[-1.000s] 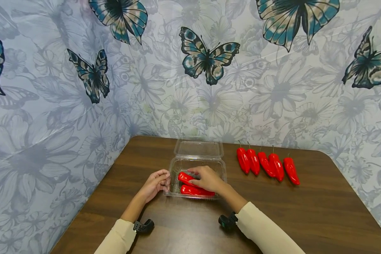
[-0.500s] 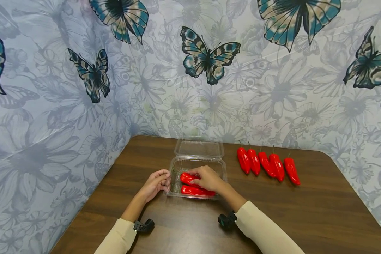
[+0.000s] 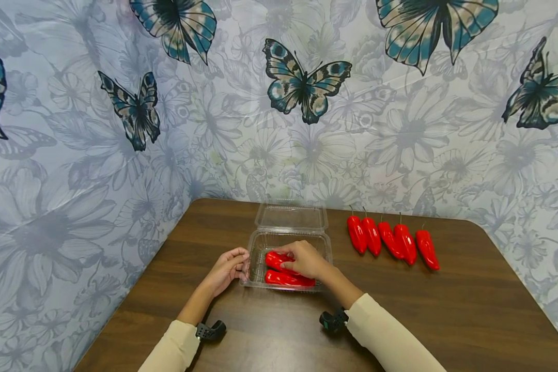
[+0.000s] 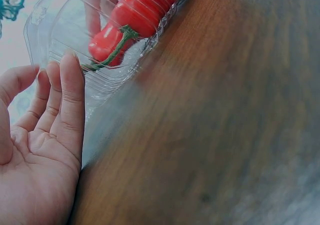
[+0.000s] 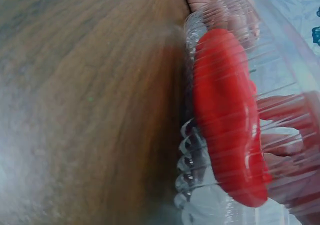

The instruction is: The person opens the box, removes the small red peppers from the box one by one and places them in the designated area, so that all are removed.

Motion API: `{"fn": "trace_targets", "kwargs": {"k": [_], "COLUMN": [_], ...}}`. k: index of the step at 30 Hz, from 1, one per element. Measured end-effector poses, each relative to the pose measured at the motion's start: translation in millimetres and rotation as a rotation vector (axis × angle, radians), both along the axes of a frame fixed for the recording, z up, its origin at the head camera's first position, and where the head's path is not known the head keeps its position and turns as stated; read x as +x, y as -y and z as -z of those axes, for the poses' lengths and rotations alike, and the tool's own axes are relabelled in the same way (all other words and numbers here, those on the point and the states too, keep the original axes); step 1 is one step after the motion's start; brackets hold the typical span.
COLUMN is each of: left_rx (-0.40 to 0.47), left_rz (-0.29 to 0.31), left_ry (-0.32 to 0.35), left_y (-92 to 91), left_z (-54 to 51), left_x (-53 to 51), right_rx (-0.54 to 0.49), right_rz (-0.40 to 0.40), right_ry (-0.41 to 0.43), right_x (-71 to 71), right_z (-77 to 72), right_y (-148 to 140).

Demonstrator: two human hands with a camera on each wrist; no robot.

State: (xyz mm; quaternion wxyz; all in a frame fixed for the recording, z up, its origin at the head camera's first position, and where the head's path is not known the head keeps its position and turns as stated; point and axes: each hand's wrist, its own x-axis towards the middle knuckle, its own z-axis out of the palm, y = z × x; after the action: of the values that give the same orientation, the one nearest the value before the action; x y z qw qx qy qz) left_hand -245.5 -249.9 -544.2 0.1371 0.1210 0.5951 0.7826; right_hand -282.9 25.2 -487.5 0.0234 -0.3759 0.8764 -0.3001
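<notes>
A clear plastic clamshell box (image 3: 327,258) stands with its lid raised at the back. Inside, a red chili pepper (image 3: 289,279) lies along the front wall; its green stem shows in the left wrist view. Behind it, my right hand (image 3: 307,260) grips a second red chili pepper (image 3: 273,260) low in the box. Through the plastic, the right wrist view shows the front pepper (image 5: 227,115) and my blurred right fingers (image 5: 282,140). My left hand (image 3: 226,269) touches the box's left side with its fingertips; in the left wrist view those fingers (image 4: 72,95) are mostly straight.
Several more red chili peppers (image 3: 405,245) lie in a row on the wooden table (image 3: 460,305), right of the box, stems toward the back. The raised lid (image 3: 292,216) leans near the table's back edge. A butterfly-print backdrop (image 3: 242,129) stands behind and along the left.
The pepper in my right hand has shifted slightly right and now lies nearly parallel to the front one. My right hand has risen a little. My left hand has stayed put.
</notes>
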Motion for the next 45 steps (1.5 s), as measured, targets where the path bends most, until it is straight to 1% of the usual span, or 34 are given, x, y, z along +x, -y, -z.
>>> {"fn": "trace_targets", "kwargs": {"k": [4, 11, 18, 27, 33, 40, 45], "left_rx": [0.005, 0.012, 0.006, 0.0, 0.005, -0.001, -0.004], "left_rz": [0.004, 0.0, 0.001, -0.002, 0.002, 0.007, 0.0], "left_ry": [-0.005, -0.013, -0.01, -0.009, -0.012, -0.014, -0.011], "left_y": [0.1, 1.0, 1.5, 1.7, 2.0, 1.2, 2.0], "left_z": [-0.3, -0.2, 1.4, 2.3, 2.6, 1.6, 2.9], "left_x": [0.2, -0.2, 1.0, 0.8, 0.3, -0.4, -0.2], "right_rx": [-0.015, -0.068, -0.169, -0.216, -0.261, -0.304, -0.32], "right_rz": [0.017, 0.02, 0.016, 0.068, 0.082, 0.11, 0.117], "right_ry": [0.005, 0.01, 0.004, -0.029, -0.04, -0.073, -0.11], "right_x": [0.3, 1.6, 6.4, 13.1, 22.2, 39.5, 49.0], "right_z": [-2.8, -10.7, -19.0, -31.7, -43.2, -61.1, -69.9], "right_y": [-2, -7, -14, -22, -30, -43, -54]}}
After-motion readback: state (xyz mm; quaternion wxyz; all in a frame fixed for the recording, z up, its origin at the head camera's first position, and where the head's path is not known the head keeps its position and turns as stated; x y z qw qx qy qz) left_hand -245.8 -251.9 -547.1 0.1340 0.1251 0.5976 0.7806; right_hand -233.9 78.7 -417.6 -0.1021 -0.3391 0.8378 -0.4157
